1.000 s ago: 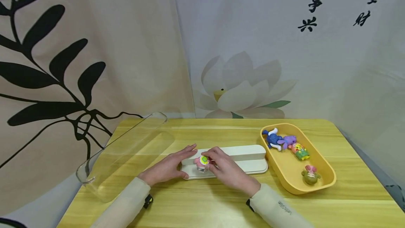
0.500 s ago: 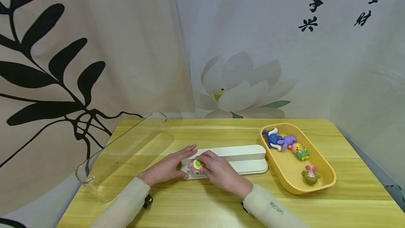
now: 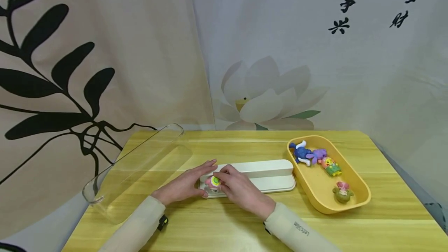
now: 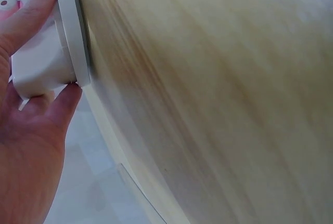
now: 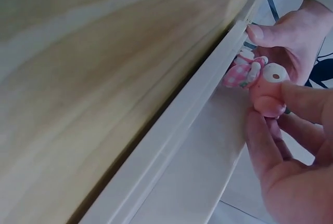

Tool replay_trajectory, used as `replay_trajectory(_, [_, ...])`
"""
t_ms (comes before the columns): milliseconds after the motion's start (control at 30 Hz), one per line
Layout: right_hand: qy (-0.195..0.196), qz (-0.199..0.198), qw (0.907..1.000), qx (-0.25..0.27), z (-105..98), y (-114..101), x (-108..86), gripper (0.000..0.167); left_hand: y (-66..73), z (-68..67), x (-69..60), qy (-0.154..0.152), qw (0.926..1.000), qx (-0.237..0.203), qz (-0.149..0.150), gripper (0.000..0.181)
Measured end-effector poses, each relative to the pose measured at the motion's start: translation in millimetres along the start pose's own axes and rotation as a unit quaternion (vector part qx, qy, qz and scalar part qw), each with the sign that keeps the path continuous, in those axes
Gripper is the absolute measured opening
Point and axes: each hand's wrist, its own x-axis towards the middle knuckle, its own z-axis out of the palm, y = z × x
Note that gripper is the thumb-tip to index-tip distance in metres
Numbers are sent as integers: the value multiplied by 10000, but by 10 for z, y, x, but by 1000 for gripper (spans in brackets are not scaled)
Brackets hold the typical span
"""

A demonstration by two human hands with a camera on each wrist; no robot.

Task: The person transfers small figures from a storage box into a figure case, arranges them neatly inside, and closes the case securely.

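Observation:
A white stepped display base (image 3: 269, 182) lies on the wooden table. My left hand (image 3: 184, 184) grips its left end, the thumb at the front edge and the fingers toward the back; the left wrist view shows the fingers around the base's end (image 4: 44, 63). Between the thumb and fingers of my right hand (image 3: 243, 189) is a small pink toy figurine (image 3: 213, 182) with a yellow and green round patch on top. In the right wrist view the pinched figurine (image 5: 269, 90) stands upright at the base's left end, close to the left hand, its pink checked part showing.
At the right, a yellow tray (image 3: 350, 172) holds several toy figurines: a blue one (image 3: 301, 154), a purple one (image 3: 317, 155), one in green (image 3: 331, 166) and an olive one (image 3: 343, 193). A clear plastic cover (image 3: 140, 170) lies at the table's left edge.
My right hand has moved left along the base with the figurine, bringing it close to the left hand. The left hand has stayed at the base's end.

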Motion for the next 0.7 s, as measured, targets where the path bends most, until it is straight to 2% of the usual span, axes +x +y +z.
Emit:
replay_trajectory(167, [-29, -58, 9999, -113, -10, 1, 18, 38, -1, -8, 8, -7, 10000, -51, 37, 90])
replay_trajectory(433, [-99, -21, 9998, 176, -19, 16, 27, 38, -10, -8, 13, 37, 10000, -17, 90, 90])
replay_trajectory(700, [-88, -13, 9999, 68, -20, 23, 3, 47, -3, -1, -6, -12, 10000, -85, 49, 90])
